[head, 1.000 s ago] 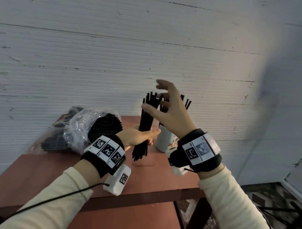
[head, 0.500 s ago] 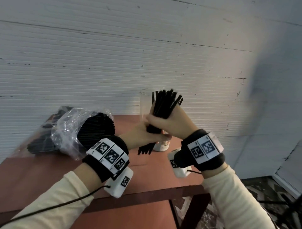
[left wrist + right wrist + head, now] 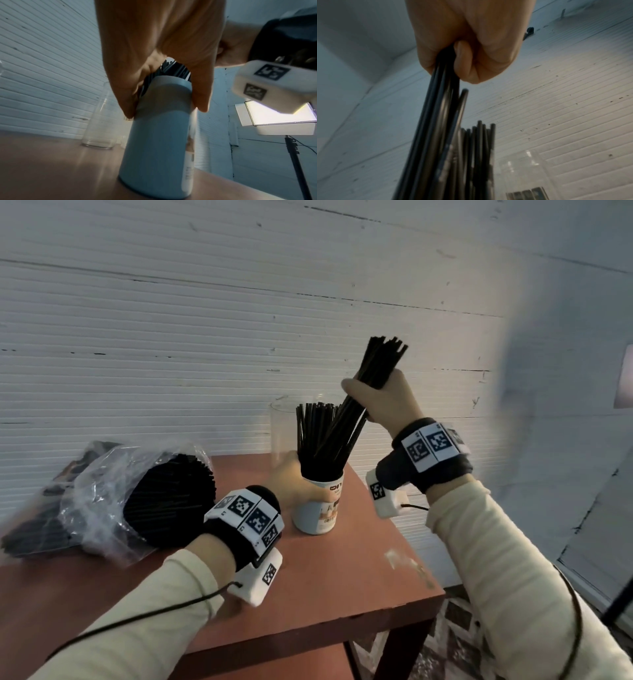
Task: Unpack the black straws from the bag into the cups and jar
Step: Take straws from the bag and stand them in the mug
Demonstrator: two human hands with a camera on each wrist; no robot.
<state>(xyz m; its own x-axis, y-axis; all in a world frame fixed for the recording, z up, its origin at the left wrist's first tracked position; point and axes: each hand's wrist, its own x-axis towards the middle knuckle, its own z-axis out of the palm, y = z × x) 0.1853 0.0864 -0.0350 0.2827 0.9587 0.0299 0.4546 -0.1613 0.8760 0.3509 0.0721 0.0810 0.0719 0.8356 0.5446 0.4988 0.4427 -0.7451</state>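
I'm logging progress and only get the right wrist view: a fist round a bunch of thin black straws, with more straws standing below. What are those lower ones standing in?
Observer: A pale blue paper cup with print on its side, upright on the reddish-brown table.
Operator: Is anything steadying it?
Observer: Yes. The left hand grips it just under the rim, with the fingers on one side and the thumb on the other.
Operator: Is there more to unpack?
Observer: Plenty. A crumpled clear plastic bag on the table's left side holds a thick bundle of black straws.
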